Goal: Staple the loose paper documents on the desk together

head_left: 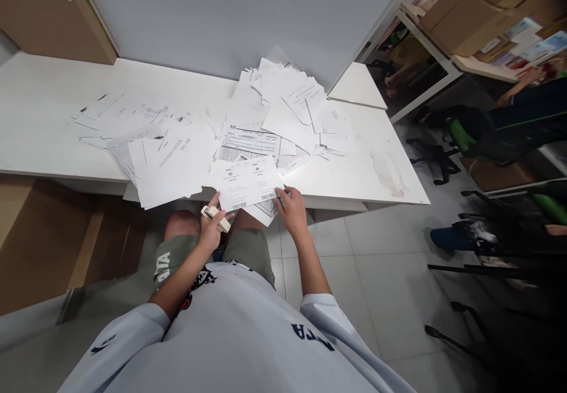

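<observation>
My left hand [211, 229] is closed round a small cream-coloured stapler [216, 218] near the table's front edge. One of its fingers reaches the lower left corner of a printed sheet [246, 184]. My right hand [291, 208] pinches the lower right corner of that sheet, which bears two panels of text and barcodes. Under it other papers stick out, one with a dark printed pattern [266, 208] overhanging the edge. Just behind lies a densely printed form [248, 143].
Loose papers are heaped on the white table [372, 171] at the back [287, 100] and on the left [163, 162]. A grey partition [239, 15] rises behind. An open cardboard box [57, 233] stands at lower left. Office chairs [463, 136] and other people are on the right.
</observation>
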`<state>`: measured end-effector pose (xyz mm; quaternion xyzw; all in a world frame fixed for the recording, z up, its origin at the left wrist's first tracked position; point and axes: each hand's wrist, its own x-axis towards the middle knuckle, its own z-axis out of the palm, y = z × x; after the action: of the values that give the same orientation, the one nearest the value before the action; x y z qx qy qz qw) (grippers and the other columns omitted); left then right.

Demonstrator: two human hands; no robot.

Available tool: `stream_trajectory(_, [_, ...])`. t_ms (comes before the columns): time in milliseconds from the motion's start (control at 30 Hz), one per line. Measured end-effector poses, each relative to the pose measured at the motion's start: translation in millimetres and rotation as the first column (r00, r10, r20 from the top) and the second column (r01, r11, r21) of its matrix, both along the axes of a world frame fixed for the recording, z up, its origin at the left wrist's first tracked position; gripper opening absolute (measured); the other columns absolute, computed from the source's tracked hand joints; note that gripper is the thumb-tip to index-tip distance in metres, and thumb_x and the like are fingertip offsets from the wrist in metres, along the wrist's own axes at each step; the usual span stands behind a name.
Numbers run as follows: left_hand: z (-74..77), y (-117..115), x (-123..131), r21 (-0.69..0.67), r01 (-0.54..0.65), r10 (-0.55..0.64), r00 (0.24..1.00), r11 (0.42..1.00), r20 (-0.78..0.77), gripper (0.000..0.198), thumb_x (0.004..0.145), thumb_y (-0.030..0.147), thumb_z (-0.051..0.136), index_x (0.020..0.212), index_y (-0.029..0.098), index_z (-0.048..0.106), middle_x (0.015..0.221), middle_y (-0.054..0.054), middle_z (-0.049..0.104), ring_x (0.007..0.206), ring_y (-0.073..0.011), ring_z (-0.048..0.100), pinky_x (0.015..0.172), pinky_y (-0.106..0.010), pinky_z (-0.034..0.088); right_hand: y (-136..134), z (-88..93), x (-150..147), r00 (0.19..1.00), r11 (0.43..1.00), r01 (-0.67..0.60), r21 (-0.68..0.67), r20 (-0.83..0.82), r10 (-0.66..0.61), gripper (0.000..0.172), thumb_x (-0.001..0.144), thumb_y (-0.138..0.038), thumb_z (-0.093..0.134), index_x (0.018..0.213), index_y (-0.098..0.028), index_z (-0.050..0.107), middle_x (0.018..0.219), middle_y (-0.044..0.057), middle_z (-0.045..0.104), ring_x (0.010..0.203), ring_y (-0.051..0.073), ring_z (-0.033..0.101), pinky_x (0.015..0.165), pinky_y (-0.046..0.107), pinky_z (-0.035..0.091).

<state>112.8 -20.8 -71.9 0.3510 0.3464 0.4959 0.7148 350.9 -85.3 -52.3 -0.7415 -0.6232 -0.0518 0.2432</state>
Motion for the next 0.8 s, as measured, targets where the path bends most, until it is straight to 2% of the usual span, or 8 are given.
stream_trajectory(167, [3.3,-1,0,-0.015,-0.048,0.048,0.999,0.999,0.010,0.063,0.072,0.033,0.078,0.132,0.027,0.060,0.147,-0.011,0.051,0.117,-0.0283,0.062,0.078,-0.033,0.062,4,-0.1,0,0.988,0.990,-0.053,0.133,0.148,0.033,0.024,0.095,-0.012,0.044,0.104,-0.020,0.065,0.098,0.012,0.061,0.093,0.024,0.057,0.078,0.038,0.048])
stream_trajectory(233, [5.3,-2,0,-0.043,-0.066,0.067,0.998,0.997,0.018,0.061,0.070,0.033,0.079,0.128,0.028,0.062,0.150,-0.009,0.048,0.114,-0.0258,0.063,0.076,-0.032,0.062,3,5.2,-1,0.981,0.968,-0.075,0.240,0.190,0.029,0.023,0.093,-0.009,0.047,0.102,-0.020,0.064,0.096,0.011,0.062,0.096,0.025,0.059,0.080,0.038,0.048])
stream_trajectory(367, [8.4,-5,1,-0.069,-0.072,0.077,0.994,0.995,0.075,0.059,0.069,0.034,0.080,0.125,0.030,0.063,0.146,-0.007,0.053,0.121,-0.0261,0.060,0.090,-0.037,0.058,-8,25.5,-12,0.969,0.843,-0.071,0.533,0.238,-0.069,0.020,0.088,-0.010,0.056,0.103,-0.021,0.063,0.092,0.010,0.063,0.101,0.027,0.061,0.086,0.042,0.050])
stream_trajectory(433, [7.8,-8,3,-0.097,-0.066,0.076,0.991,0.993,0.106,0.056,0.067,0.037,0.081,0.119,0.027,0.065,0.136,-0.008,0.061,0.122,-0.0279,0.060,0.094,-0.040,0.056,-16,35.7,-24,0.966,0.799,-0.114,0.591,0.252,-0.049,0.023,0.085,-0.009,0.058,0.104,-0.022,0.062,0.092,0.010,0.064,0.102,0.026,0.063,0.088,0.042,0.050])
stream_trajectory(533, [5.9,-13,8,-0.198,-0.093,0.113,0.989,0.976,0.091,0.057,0.061,0.037,0.084,0.114,0.027,0.065,0.121,-0.007,0.069,0.113,-0.0285,0.065,0.090,-0.043,0.057,-28,42.1,-48,0.955,0.809,-0.243,0.535,0.276,0.105,0.022,0.085,-0.007,0.057,0.102,-0.021,0.059,0.093,0.009,0.067,0.096,0.022,0.065,0.084,0.037,0.051])
stream_trajectory(600, [6.6,-15,12,-0.246,-0.125,0.146,0.987,0.961,0.070,0.061,0.059,0.037,0.085,0.115,0.028,0.063,0.116,-0.005,0.071,0.108,-0.0270,0.066,0.088,-0.041,0.056,-33,38.4,-62,0.942,0.830,-0.298,0.471,0.283,0.178,0.021,0.087,-0.006,0.055,0.102,-0.020,0.058,0.092,0.009,0.069,0.088,0.018,0.065,0.078,0.033,0.049])
stream_trajectory(667, [9.5,-16,14,-0.252,-0.111,0.133,0.989,0.961,0.071,0.062,0.061,0.037,0.084,0.117,0.029,0.061,0.119,-0.005,0.070,0.108,-0.0262,0.066,0.088,-0.040,0.056,-35,29.8,-72,0.941,0.855,-0.294,0.427,0.287,0.180,0.020,0.088,-0.005,0.054,0.102,-0.019,0.060,0.090,0.008,0.071,0.081,0.017,0.063,0.073,0.031,0.046])
stream_trajectory(800, [15.1,-15,17,-0.171,-0.015,0.031,0.995,0.985,0.092,0.052,0.071,0.039,0.077,0.118,0.029,0.059,0.137,-0.007,0.059,0.118,-0.0264,0.061,0.093,-0.042,0.054,-31,10.1,-80,0.965,0.937,-0.180,0.300,0.238,0.109,0.023,0.094,-0.009,0.047,0.103,-0.021,0.065,0.094,0.008,0.071,0.081,0.017,0.060,0.071,0.032,0.042])
